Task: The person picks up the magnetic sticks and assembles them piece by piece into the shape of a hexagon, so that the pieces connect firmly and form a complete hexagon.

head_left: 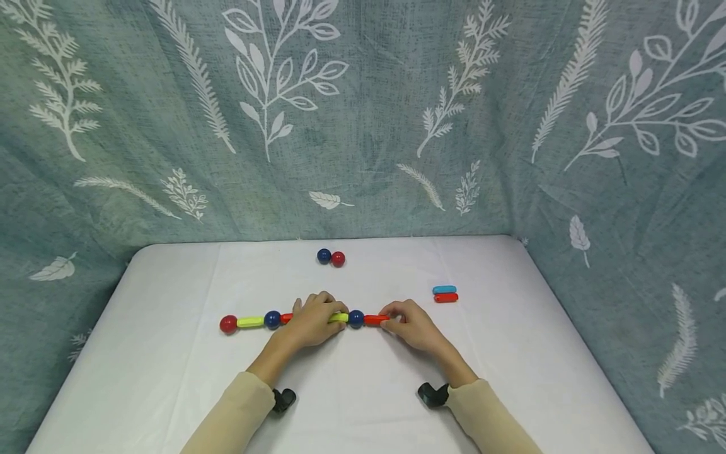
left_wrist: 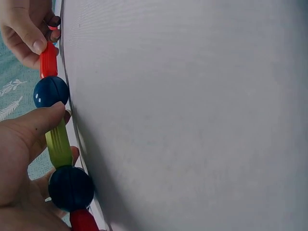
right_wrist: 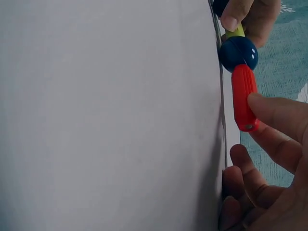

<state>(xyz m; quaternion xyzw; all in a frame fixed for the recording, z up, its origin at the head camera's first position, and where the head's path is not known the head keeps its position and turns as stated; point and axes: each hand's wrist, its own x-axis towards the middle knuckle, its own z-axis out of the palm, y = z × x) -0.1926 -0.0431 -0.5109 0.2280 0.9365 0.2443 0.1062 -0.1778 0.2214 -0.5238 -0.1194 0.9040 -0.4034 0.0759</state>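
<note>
A chain of magnetic rods and balls runs left to right on the white table. It begins with a red ball [head_left: 229,325], then a yellow-green rod [head_left: 250,322], a blue ball [head_left: 272,320] and a red rod [head_left: 286,318]. My left hand [head_left: 315,318] covers its middle and pinches another yellow-green rod [left_wrist: 58,144] between two blue balls. Beyond it comes the right-hand blue ball [right_wrist: 238,54], joined to the end red rod [right_wrist: 244,96]. Thumb and fingers of my right hand [head_left: 414,325] pinch that red rod, whose free end shows a metal tip.
Farther back on the table [head_left: 386,265] a loose blue ball [head_left: 324,256] and a red ball [head_left: 338,259] touch. To the right, a light-blue rod [head_left: 445,289] lies alongside a red rod [head_left: 446,297]. A green leaf-patterned cloth [head_left: 374,126] hangs behind.
</note>
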